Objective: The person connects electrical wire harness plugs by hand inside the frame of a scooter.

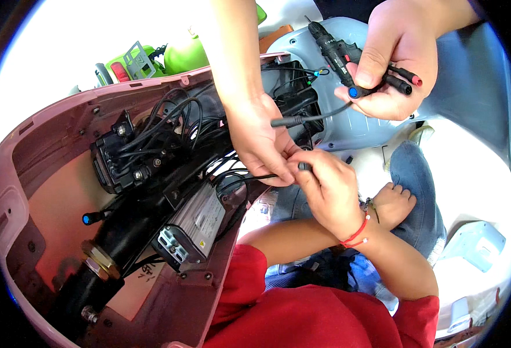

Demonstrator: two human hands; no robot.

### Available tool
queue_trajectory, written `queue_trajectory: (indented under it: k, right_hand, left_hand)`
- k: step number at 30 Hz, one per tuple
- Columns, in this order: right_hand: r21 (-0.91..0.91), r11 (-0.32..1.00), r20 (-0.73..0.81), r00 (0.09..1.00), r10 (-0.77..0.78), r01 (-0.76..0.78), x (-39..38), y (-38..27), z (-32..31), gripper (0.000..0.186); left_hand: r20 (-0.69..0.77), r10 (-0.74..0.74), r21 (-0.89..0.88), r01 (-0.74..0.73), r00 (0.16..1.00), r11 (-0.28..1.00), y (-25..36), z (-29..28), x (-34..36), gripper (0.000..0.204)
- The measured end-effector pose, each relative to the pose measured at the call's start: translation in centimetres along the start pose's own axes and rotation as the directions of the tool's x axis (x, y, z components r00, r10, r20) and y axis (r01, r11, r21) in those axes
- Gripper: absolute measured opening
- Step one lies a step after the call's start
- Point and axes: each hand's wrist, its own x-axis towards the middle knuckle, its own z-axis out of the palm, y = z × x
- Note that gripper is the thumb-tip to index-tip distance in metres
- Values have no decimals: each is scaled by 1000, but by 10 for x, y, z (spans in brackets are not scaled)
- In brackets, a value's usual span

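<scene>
My right hand (328, 188), a red string bracelet at its wrist, is closed on a thin black cable; its black connector (304, 166) sticks out between the fingers. My left forearm crosses beneath my right one. My left hand (394, 206) has its fingers folded and rests against my jeans leg (415, 168). From the far side, another person's hand (261, 136) meets mine at the same cable. That person's other hand (397, 72) grips several cable plugs, including a blue-tipped plug (354, 92) and a red-tipped plug (416, 80). A grey-black connector (287, 122) dangles below that grip.
A pink scooter body shell (13, 211) fills the left, holding a black frame tube (133, 229), bundled wires and a silver controller box (200, 223). Beyond lie a black cordless drill (332, 52) on a pale blue panel (362, 130) and green scooter parts (186, 58).
</scene>
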Motion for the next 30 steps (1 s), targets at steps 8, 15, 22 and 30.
queue_trajectory:
  k: [8,15,22,30]
  right_hand:
    - [159,987,-21,999,-35,38,-1,-8,-1,25]
    - [209,977,-25,999,48,-41,6,-15,0,19]
    - [242,970,-4,1000,17,-15,22,-16,4,15]
    - [143,989,102,994,-48,33,39,-19,-14,34]
  left_hand:
    - [-8,-8,-31,7,1000,1000,-7,-9,-8,21]
    - [-47,-29,-86,25,998,996,-15,-26,-23,25]
    - [-131,-109,-189,83,985,978,-30,-68,-69,29]
    - [-268,-435,-598,206,859,774,-44,-145,-131,34]
